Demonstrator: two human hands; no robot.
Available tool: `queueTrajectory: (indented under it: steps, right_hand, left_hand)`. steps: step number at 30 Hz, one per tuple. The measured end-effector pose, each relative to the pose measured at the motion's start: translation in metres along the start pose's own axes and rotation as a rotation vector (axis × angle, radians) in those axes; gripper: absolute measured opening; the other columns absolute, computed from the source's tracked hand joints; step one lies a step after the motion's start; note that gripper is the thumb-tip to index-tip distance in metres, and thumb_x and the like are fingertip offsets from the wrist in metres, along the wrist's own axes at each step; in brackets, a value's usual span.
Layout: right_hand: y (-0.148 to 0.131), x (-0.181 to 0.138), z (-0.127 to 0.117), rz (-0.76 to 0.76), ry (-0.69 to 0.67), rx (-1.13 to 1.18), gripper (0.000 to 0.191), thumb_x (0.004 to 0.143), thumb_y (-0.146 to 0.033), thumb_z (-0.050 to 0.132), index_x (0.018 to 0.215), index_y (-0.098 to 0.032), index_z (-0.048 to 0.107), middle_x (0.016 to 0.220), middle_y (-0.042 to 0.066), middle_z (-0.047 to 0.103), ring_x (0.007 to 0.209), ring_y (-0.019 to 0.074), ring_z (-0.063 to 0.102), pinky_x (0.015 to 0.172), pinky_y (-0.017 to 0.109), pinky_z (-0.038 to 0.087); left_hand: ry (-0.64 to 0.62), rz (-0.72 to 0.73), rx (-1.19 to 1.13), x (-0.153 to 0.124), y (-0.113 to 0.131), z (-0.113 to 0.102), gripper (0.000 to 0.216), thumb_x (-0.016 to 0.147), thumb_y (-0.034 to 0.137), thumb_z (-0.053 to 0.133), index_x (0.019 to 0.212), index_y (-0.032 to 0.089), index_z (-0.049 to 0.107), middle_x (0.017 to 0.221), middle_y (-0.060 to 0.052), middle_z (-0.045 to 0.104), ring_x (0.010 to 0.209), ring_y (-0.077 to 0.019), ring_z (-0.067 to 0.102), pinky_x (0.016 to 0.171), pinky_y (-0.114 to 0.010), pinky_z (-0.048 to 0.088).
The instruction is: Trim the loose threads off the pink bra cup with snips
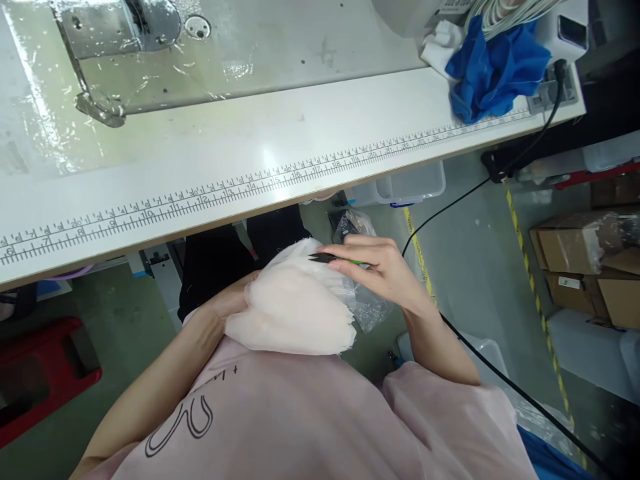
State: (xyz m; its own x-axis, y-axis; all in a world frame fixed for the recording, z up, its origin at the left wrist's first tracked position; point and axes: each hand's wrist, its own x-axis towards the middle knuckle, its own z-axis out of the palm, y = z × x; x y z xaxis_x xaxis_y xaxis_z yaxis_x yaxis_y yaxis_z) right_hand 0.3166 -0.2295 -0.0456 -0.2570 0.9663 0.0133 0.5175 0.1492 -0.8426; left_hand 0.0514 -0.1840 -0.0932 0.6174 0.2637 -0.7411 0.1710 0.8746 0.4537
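A bundle of thin, sheer white fabric [300, 310] is held up in front of my chest, below the table edge. My left hand [234, 300] grips it from the left side, with its fingers mostly hidden behind and under the layers. Between the thumb and fingers of my right hand [383, 267] is a pair of thread snips [325, 257] with dark blades and a bit of green at the handle. Their tips point left and lie over the upper right part of the fabric.
A white table [320, 140] with a printed ruler edge spans the front, with a sewing machine bed [115, 30] at upper left. Blue cloth [500, 67] lies at the right end. A black cable [470, 343] hangs at right. A red stool [50, 367] stands left; cardboard boxes [570, 250] right.
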Motion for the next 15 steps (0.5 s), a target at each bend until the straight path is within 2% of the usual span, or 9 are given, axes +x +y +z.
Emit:
queueTrajectory:
  steps: [4,8,11,13,15]
  right_hand:
    - [0.003,0.0,0.001,-0.002,0.0,0.015,0.027,0.105,-0.034,0.061,0.124,-0.022,0.076,0.067,-0.002,0.048,0.062,0.0125,0.047,0.059,0.028,0.033]
    - [0.005,0.0,0.003,0.0,0.005,0.025,0.027,0.105,-0.034,0.061,0.123,-0.022,0.077,0.067,-0.003,0.049,0.061,0.0119,0.047,0.058,0.028,0.033]
    - [0.004,0.0,0.002,0.011,0.042,0.04,0.025,0.105,-0.033,0.061,0.12,-0.022,0.077,0.067,-0.002,0.053,0.061,0.0121,0.048,0.058,0.028,0.035]
    - [0.001,0.001,0.001,0.025,0.088,0.061,0.024,0.104,-0.034,0.062,0.12,-0.022,0.077,0.073,-0.001,0.062,0.063,0.0126,0.052,0.06,0.028,0.04]
    - [-0.004,0.001,0.0,0.023,0.11,0.081,0.028,0.098,-0.038,0.071,0.121,-0.023,0.076,0.087,0.002,0.071,0.072,0.0148,0.061,0.066,0.028,0.048]
  left_hand:
    - [-0.026,-0.019,0.148,0.007,0.0,-0.005,0.062,0.061,0.035,0.089,0.121,0.022,0.078,0.113,0.002,0.079,0.115,-0.0239,0.068,0.085,-0.022,0.054]
    - [-0.044,0.004,0.149,0.009,-0.003,-0.008,0.071,0.063,0.039,0.089,0.13,0.024,0.073,0.121,0.002,0.077,0.122,-0.026,0.065,0.093,-0.025,0.053]
    - [-0.077,-0.003,0.053,0.009,-0.008,-0.01,0.042,0.063,0.032,0.088,0.103,0.02,0.082,0.098,0.001,0.079,0.095,-0.0213,0.071,0.079,-0.025,0.054]
    - [-0.059,-0.016,-0.031,0.008,-0.01,-0.009,0.021,0.062,0.027,0.086,0.079,0.017,0.079,0.078,0.001,0.074,0.075,-0.0173,0.066,0.067,-0.025,0.052]
    - [-0.016,-0.027,-0.071,0.007,-0.01,-0.007,0.018,0.057,0.024,0.086,0.07,0.017,0.075,0.069,0.001,0.069,0.066,-0.0155,0.061,0.062,-0.026,0.05]
